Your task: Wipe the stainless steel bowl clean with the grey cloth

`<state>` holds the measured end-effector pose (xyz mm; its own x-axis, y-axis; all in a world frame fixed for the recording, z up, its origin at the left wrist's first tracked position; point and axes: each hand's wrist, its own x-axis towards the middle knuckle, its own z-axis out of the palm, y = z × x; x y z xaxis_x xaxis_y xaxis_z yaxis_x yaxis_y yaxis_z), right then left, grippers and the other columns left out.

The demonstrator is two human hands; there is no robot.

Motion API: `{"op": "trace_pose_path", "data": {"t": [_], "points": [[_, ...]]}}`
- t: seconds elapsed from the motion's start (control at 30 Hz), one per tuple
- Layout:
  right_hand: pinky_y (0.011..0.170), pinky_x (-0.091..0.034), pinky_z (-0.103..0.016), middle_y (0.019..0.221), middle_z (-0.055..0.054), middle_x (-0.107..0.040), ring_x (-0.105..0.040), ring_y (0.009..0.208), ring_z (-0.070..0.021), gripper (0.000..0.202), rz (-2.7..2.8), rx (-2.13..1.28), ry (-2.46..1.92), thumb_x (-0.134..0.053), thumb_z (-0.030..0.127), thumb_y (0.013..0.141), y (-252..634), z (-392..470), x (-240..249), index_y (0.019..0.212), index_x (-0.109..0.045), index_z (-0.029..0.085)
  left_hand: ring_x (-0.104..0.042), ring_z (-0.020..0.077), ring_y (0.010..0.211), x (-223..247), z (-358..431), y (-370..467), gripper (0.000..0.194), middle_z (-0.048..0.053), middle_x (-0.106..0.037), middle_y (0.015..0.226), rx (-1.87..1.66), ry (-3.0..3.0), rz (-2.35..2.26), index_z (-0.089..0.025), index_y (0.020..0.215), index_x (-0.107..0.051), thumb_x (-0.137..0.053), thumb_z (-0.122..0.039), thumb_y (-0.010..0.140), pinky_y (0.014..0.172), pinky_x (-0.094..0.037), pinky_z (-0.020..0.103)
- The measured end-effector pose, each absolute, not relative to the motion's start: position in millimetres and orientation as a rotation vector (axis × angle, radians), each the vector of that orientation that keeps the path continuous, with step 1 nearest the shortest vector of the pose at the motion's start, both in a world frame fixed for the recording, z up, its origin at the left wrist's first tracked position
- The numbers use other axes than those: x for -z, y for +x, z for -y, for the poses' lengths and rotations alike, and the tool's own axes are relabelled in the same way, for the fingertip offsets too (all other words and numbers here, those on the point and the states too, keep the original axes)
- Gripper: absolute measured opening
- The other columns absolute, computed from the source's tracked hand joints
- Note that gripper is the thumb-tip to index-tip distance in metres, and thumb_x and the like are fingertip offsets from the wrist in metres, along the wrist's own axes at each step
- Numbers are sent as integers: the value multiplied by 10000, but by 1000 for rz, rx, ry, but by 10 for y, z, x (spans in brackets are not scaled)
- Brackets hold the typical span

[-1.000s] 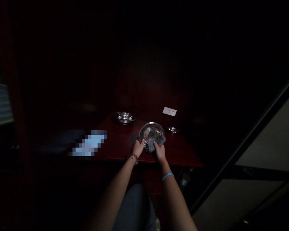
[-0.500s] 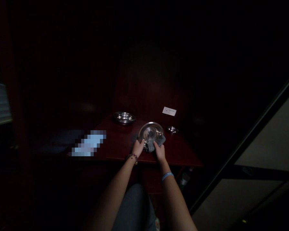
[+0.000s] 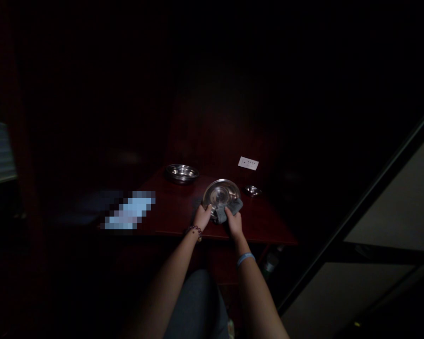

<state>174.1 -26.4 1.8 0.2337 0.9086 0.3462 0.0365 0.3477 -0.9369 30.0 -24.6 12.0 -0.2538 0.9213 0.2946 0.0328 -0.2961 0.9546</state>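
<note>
A round, shiny metal bowl (image 3: 219, 194) is held tilted, its inside facing me, above the front part of the dark red table (image 3: 169, 214). My left hand (image 3: 202, 217) grips its lower left rim, thumb on the inside. A grey cloth (image 3: 223, 214) lies over the lower right rim, and my right hand (image 3: 234, 222) is closed on the cloth there, pressing it against the bowl. The fingers behind the bowl are hidden.
Stacked metal bowls (image 3: 182, 173) stand at the back left of the table, and a small metal dish (image 3: 252, 190) at the right. A white socket plate (image 3: 248, 163) is behind. Below the right edge is a bottle (image 3: 271, 262). A blurred bright patch lies left.
</note>
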Motion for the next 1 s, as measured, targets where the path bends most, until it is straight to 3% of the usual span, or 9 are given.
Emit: {"op": "trace_pose_path", "data": {"t": [1.0], "points": [[842,-517,-319,988,-99,-746,-688,939,-245,415,1169,-750,-1074,-671,452,711,1738,242,22,948,-721,115,-698,229,915,-87,215,298,205,133,-741,950,-1638,1295,-1241,-111,932,-673,-545,-207,804,857,-517,331]]}}
